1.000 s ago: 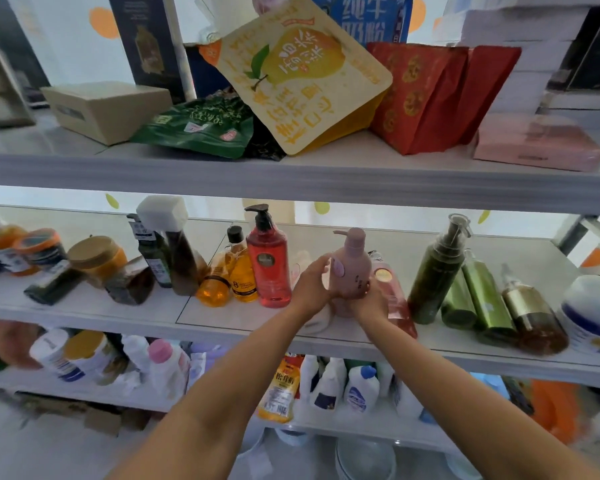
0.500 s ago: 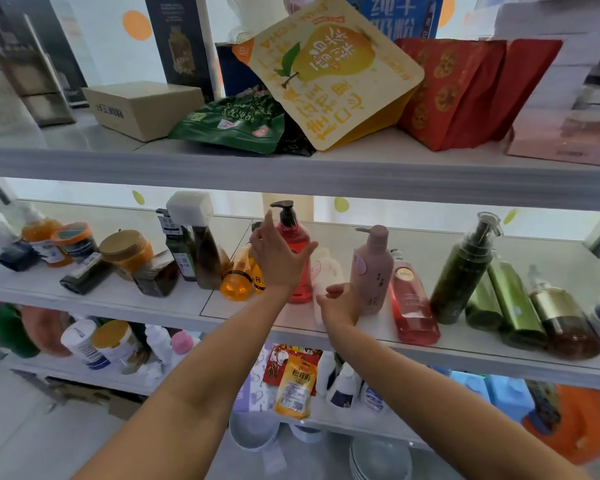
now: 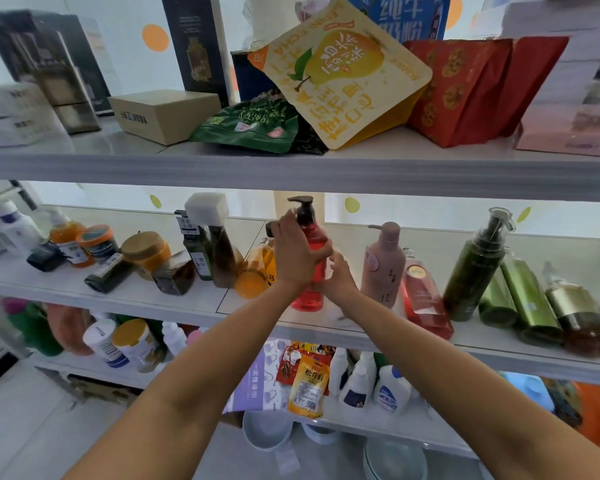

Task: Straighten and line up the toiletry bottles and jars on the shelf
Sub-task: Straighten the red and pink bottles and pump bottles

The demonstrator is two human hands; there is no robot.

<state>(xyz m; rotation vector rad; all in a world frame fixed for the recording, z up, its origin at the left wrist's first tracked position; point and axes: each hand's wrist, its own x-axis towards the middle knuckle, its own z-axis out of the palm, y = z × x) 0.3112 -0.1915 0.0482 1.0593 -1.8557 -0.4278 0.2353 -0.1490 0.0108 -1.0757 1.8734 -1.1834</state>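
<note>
On the shelf (image 3: 187, 308), near its front edge, the red pump bottle (image 3: 309, 271) now gets both hands: left hand (image 3: 297, 252) has swung over and wrapped its neck, right hand (image 3: 338, 278) cupping low. Pink bottle (image 3: 383, 265) released, apparently straightened.

White shelving (image 3: 326, 174) runs above the grip, a pale wall (image 3: 125, 15) with orange dots (image 3: 155, 37) behind, light floor (image 3: 21, 427) below.

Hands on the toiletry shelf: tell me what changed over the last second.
Both hands let go of the pink pump bottle and shifted left. The left hand and right hand now grip the red pump bottle. The pink bottle stands upright; the leaning green bottles stayed put.
</note>
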